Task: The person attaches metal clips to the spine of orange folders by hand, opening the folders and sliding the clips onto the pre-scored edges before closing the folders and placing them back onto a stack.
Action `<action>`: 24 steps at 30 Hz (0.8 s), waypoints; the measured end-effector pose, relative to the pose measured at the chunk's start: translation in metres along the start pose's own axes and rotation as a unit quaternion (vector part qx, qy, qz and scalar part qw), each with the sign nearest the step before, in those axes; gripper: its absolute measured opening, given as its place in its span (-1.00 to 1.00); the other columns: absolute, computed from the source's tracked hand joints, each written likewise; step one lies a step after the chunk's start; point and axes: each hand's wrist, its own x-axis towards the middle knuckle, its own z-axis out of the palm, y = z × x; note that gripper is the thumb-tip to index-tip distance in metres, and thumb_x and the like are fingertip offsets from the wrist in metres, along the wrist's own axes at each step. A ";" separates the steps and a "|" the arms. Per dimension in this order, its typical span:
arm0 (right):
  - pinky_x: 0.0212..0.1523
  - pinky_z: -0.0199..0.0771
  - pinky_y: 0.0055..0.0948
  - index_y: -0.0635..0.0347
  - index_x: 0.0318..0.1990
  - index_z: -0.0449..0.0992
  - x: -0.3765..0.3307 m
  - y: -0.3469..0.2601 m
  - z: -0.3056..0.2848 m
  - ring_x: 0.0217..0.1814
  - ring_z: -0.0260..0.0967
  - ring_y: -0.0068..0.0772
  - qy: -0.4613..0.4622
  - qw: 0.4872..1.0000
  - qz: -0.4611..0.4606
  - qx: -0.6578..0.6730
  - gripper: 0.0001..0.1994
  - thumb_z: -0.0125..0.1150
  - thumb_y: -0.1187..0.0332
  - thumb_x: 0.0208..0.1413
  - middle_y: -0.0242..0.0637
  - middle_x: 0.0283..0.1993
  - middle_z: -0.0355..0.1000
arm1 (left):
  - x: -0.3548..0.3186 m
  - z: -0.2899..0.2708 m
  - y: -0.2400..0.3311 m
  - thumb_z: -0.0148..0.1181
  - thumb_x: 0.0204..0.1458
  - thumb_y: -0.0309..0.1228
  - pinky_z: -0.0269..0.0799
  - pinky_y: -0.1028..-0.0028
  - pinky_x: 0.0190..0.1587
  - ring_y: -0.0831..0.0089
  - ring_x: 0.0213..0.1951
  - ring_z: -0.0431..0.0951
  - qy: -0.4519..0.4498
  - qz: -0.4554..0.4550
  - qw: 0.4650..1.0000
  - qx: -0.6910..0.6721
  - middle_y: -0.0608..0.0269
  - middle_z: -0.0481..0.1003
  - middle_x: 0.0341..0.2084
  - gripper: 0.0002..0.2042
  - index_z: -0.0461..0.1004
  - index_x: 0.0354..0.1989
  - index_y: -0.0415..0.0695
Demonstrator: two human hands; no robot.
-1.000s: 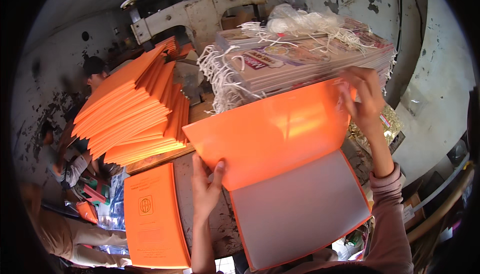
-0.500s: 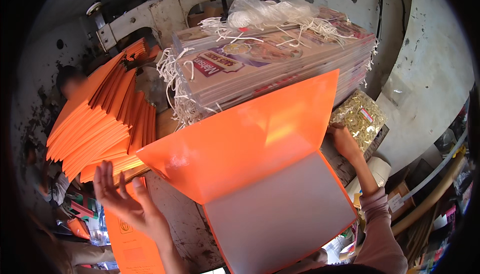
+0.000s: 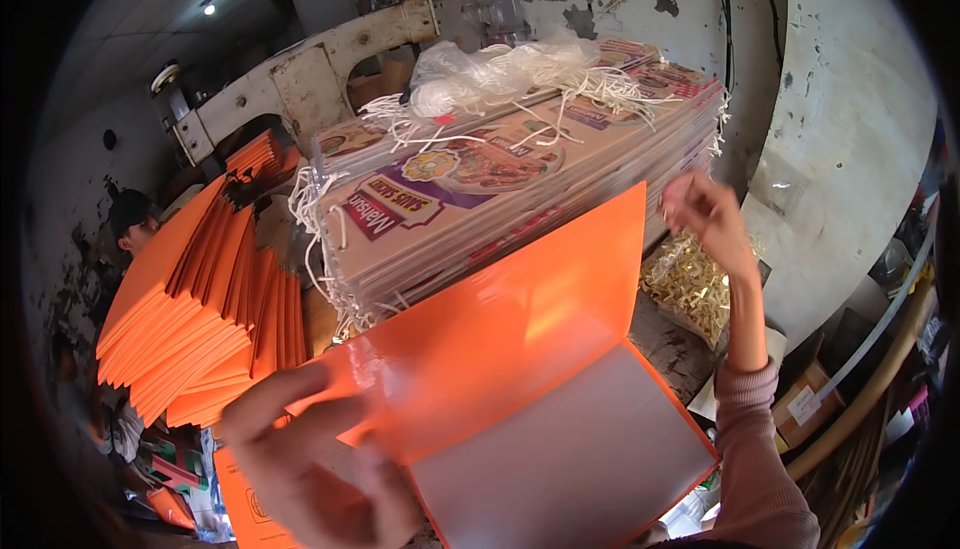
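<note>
An orange folder (image 3: 530, 299) stands unfolded in front of me, its upper cover raised and its greyish inner face (image 3: 570, 449) toward me. At its lower left is my left hand (image 3: 310, 459), smeared by motion, fingers bent and apart with nothing seen in them. My right hand (image 3: 708, 219) is lifted beyond the folder's upper right corner, fingers curled together; whatever they hold is too small or hidden to make out. Below that hand lies a clear bag of small gold-coloured metal pieces (image 3: 690, 284). Another orange folder (image 3: 245, 499) lies partly under my left hand.
Behind the folder rises a stack of printed, plastic-covered boards (image 3: 500, 179) with white cords, topped by a clear bag (image 3: 510, 74). Fanned orange folders (image 3: 190, 319) are piled at left, near a person in a cap (image 3: 132, 224). A metal machine frame (image 3: 300, 79) stands behind.
My right hand has risen from the bag of gold-coloured pieces. My left hand has moved right and nearer, toward the folder's left side. The view has shifted slightly.
</note>
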 end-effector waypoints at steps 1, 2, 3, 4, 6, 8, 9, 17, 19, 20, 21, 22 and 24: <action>-0.42 0.32 -0.62 0.28 -0.34 0.39 0.016 -0.011 -0.001 -0.49 0.29 -0.63 0.029 0.999 -0.035 0.007 -0.94 0.07 0.56 0.00 -0.38 -0.47 0.37 | 0.009 0.010 0.009 0.05 -0.05 -0.36 0.28 0.30 -0.12 0.23 -0.12 0.36 -0.048 0.022 0.999 0.002 0.05 0.33 -0.20 -0.76 0.34 -0.26 -0.27; -0.41 0.33 -0.61 0.28 -0.34 0.40 0.027 -0.021 -0.014 -0.47 0.30 -0.63 0.030 0.998 -0.056 0.016 -0.93 0.09 0.56 -0.01 -0.37 -0.46 0.39 | 0.018 0.031 0.014 0.12 -0.11 -0.36 0.28 0.32 -0.16 0.23 -0.14 0.37 -0.092 0.045 0.995 -0.017 0.07 0.34 -0.21 -0.73 0.36 -0.24 -0.24; -0.39 0.34 -0.61 0.29 -0.33 0.41 0.035 -0.028 -0.024 -0.45 0.32 -0.62 0.029 0.996 -0.076 0.026 -0.92 0.11 0.56 -0.03 -0.35 -0.45 0.40 | 0.021 0.054 0.014 0.15 -0.15 -0.38 0.28 0.34 -0.17 0.22 -0.16 0.37 -0.101 0.063 0.992 -0.044 0.09 0.35 -0.21 -0.70 0.36 -0.21 -0.20; -0.39 0.34 -0.61 0.29 -0.33 0.41 0.040 -0.034 -0.031 -0.45 0.32 -0.62 0.035 0.996 -0.075 0.022 -0.92 0.11 0.56 -0.03 -0.35 -0.45 0.40 | 0.025 0.071 0.017 0.19 -0.19 -0.39 0.27 0.36 -0.18 0.21 -0.17 0.38 -0.111 0.083 0.989 -0.061 0.12 0.36 -0.22 -0.66 0.37 -0.17 -0.17; -0.37 0.35 -0.61 0.30 -0.34 0.43 0.047 -0.040 -0.029 -0.39 0.34 -0.60 -0.034 0.993 -0.090 0.061 -0.91 0.13 0.57 -0.05 -0.33 -0.43 0.42 | 0.031 0.090 0.027 0.19 -0.18 -0.39 0.26 0.36 -0.18 0.22 -0.17 0.38 -0.130 0.085 0.987 -0.034 0.14 0.37 -0.22 -0.66 0.37 -0.17 -0.16; -0.33 0.37 -0.61 0.30 -0.36 0.45 0.043 -0.035 -0.024 -0.36 0.36 -0.59 -0.053 0.992 -0.076 0.082 -0.91 0.15 0.59 -0.08 -0.32 -0.41 0.42 | 0.037 0.106 0.035 0.20 -0.18 -0.39 0.25 0.35 -0.18 0.22 -0.16 0.38 -0.149 0.089 0.985 -0.010 0.16 0.38 -0.22 -0.66 0.37 -0.16 -0.15; -0.32 0.38 -0.61 0.30 -0.36 0.45 0.039 -0.030 -0.020 -0.36 0.36 -0.58 -0.058 0.992 -0.074 0.079 -0.90 0.15 0.60 -0.09 -0.32 -0.41 0.43 | 0.039 0.115 0.039 0.18 -0.16 -0.39 0.25 0.34 -0.17 0.24 -0.16 0.38 -0.154 0.076 0.985 -0.006 0.19 0.39 -0.22 -0.67 0.37 -0.15 -0.13; -0.24 0.41 -0.61 0.34 -0.31 0.47 0.042 -0.025 -0.014 -0.27 0.37 -0.59 -0.145 0.982 -0.067 0.106 -0.87 0.16 0.60 -0.08 -0.33 -0.31 0.44 | 0.048 0.161 0.048 0.18 -0.14 -0.34 0.23 0.43 -0.28 0.46 -0.32 0.39 -0.124 0.106 0.986 -0.006 0.35 0.38 -0.32 -0.68 0.37 -0.17 -0.09; -0.22 0.42 -0.60 0.34 -0.31 0.48 0.043 -0.024 -0.013 -0.27 0.37 -0.60 -0.155 0.978 -0.081 0.114 -0.86 0.17 0.60 -0.09 -0.34 -0.33 0.44 | 0.050 0.167 0.049 0.17 -0.13 -0.36 0.23 0.44 -0.37 0.44 -0.41 0.39 -0.126 0.073 0.989 -0.005 0.36 0.36 -0.45 -0.72 0.38 -0.21 -0.10; -0.22 0.42 -0.60 0.34 -0.31 0.48 0.044 -0.023 -0.014 -0.27 0.37 -0.60 -0.152 0.979 -0.078 0.114 -0.86 0.17 0.60 -0.09 -0.34 -0.33 0.44 | 0.050 0.171 0.048 0.17 -0.13 -0.36 0.23 0.44 -0.37 0.44 -0.41 0.39 -0.128 0.074 0.989 -0.007 0.36 0.36 -0.45 -0.72 0.38 -0.21 -0.10; -0.22 0.42 -0.61 0.34 -0.32 0.48 0.044 -0.022 -0.015 -0.27 0.37 -0.61 -0.149 0.980 -0.078 0.109 -0.87 0.18 0.60 -0.09 -0.34 -0.34 0.44 | 0.049 0.175 0.047 0.19 -0.15 -0.36 0.22 0.44 -0.40 0.45 -0.44 0.38 -0.116 0.077 0.990 0.019 0.39 0.35 -0.49 -0.74 0.38 -0.24 -0.08; -0.22 0.42 -0.61 0.34 -0.32 0.48 0.045 -0.020 -0.015 -0.28 0.38 -0.61 -0.147 0.981 -0.077 0.103 -0.87 0.18 0.60 -0.10 -0.34 -0.35 0.45 | 0.048 0.179 0.046 0.20 -0.17 -0.36 0.22 0.45 -0.44 0.47 -0.48 0.37 -0.102 0.079 0.991 0.045 0.41 0.33 -0.53 -0.75 0.39 -0.27 -0.06; -0.23 0.41 -0.62 0.34 -0.33 0.49 0.047 -0.020 -0.015 -0.29 0.38 -0.61 -0.144 0.981 -0.082 0.099 -0.87 0.19 0.59 -0.10 -0.34 -0.36 0.45 | 0.047 0.183 0.048 0.21 -0.20 -0.36 0.21 0.46 -0.45 0.49 -0.48 0.37 -0.093 0.082 0.990 0.073 0.44 0.33 -0.54 -0.76 0.40 -0.31 -0.03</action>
